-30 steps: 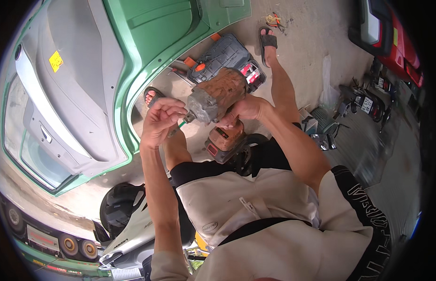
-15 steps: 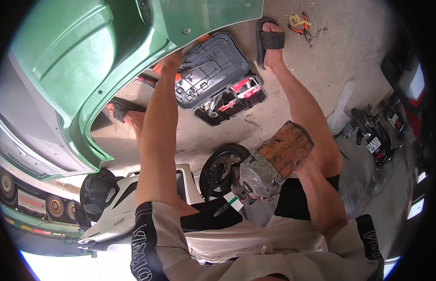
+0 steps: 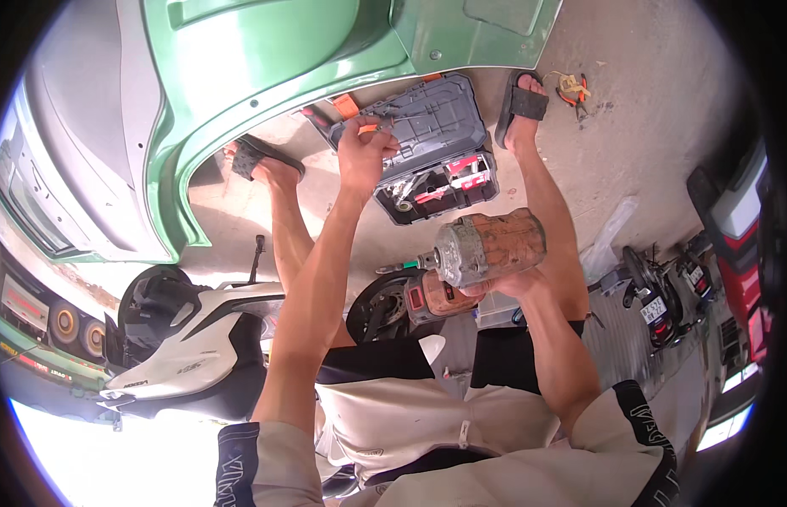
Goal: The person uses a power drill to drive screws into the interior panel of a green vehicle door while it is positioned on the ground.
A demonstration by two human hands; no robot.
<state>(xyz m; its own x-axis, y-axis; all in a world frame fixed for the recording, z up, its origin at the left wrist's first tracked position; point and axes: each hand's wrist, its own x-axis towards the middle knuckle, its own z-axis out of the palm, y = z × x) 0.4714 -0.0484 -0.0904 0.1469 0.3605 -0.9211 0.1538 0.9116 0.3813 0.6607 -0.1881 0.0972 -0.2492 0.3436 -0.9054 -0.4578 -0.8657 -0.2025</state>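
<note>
My right hand [image 3: 512, 283] is wrapped round the handle of a worn, grimy orange-and-grey cordless impact driver [image 3: 495, 243], held over my right thigh. A bit with a green band [image 3: 402, 266] points left from its nose. Its battery pack [image 3: 440, 297] hangs below. My left hand [image 3: 362, 156] is closed over the lid of a dark tool case [image 3: 461, 101], gripping a small orange-handled tool [image 3: 375, 128] whose exact kind I cannot make out. Red-and-white items and metal parts lie in the open case's lower tray [image 3: 436, 186].
A green vehicle body panel [image 3: 275, 55] arches over the far left. Orange-handled pliers [image 3: 578, 100] lie on the concrete beside my sandalled foot. A white motorbike [image 3: 186, 346] stands to the left, and more motorbikes [image 3: 655, 300] are at the right.
My left hand has come out from behind the green panel and now shows over the case lid with the small orange-handled tool. The impact driver has turned, its bit pointing more directly left.
</note>
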